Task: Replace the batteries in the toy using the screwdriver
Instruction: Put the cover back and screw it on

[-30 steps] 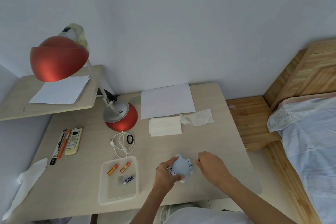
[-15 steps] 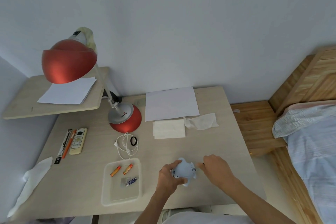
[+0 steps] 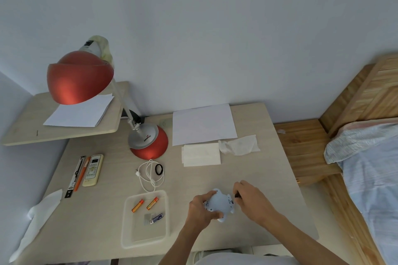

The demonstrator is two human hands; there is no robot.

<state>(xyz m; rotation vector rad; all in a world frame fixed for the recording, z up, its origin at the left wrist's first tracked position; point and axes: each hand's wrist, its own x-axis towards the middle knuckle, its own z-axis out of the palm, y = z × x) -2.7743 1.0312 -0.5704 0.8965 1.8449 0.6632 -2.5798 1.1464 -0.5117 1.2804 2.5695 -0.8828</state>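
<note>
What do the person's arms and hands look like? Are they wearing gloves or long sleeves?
No gloves: both the left hand and the right hand are bare. No long sleeves either, since both forearms are uncovered right down to the bottom of the picture. No watch, ring or bracelet shows on either one.

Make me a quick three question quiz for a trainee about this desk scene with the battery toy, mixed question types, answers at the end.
1. True or false: the pale blue plastic toy lies inside the clear plastic tray.
2. Multiple choice: how many orange batteries lie in the tray? A one, B two, C four.
3. Fill the gap: the white coiled cable lies between the tray and the red lamp's ____.

Key
1. False: the left hand grips it above the beige desk, right of the tray, with the right hand at its side.
2. B, beside a blue battery.
3. base.
</note>
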